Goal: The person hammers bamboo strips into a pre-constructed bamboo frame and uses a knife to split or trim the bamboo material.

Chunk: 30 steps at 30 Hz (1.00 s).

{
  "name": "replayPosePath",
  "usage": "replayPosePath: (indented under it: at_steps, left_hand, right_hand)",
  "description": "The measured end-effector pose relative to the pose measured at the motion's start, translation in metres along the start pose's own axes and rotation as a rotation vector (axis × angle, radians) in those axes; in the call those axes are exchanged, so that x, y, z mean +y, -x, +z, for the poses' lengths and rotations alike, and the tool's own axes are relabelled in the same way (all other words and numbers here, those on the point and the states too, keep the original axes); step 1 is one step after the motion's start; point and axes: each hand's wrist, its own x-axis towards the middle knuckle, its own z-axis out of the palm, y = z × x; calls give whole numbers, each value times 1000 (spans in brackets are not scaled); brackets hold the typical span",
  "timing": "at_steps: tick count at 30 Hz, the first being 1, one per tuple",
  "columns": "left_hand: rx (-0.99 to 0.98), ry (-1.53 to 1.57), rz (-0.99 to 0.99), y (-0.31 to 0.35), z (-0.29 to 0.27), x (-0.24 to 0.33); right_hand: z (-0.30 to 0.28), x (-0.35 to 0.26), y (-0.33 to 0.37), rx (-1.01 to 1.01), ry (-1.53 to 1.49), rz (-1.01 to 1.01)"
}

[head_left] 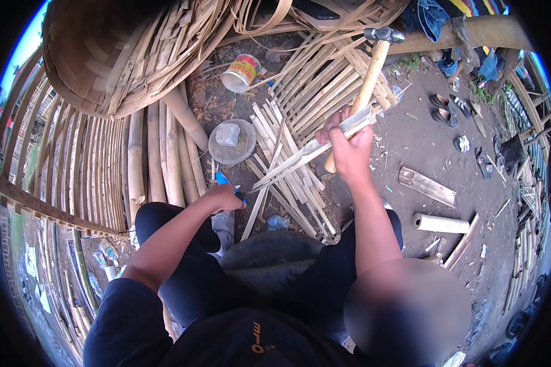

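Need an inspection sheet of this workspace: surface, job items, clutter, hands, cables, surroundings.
Surface: bare earth ground, scattered with chips and scraps.
Job's things: split bamboo piece slanting in front; hammer crossing behind it; loose bamboo strips piled below.
Clutter: yellow-and-red tub, tipped; pale block on a round grey disc; bamboo tube to the right; scattered footwear.
Hands: left hand grips a blue-and-black tool, working end unclear; right hand grips the bamboo piece, unclear whether also the hammer.
Cables: nothing seen.
Surroundings: slatted bamboo panel at left; large woven bamboo piece at upper left.
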Motion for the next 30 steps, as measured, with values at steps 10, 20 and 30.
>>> replayPosePath:
  at_steps: [10,20,30]
  left_hand:
    - [248,98,33,-2,-7,-6]
    - [487,-46,299,41,-32,-17]
    - [751,152,631,53,-26,-32]
  right_hand:
    - [-54,-16,-22,62,-281,22]
    - [-140,-32,-48,302,-471,125]
    - [-168,-55,-39,359,-522,87]
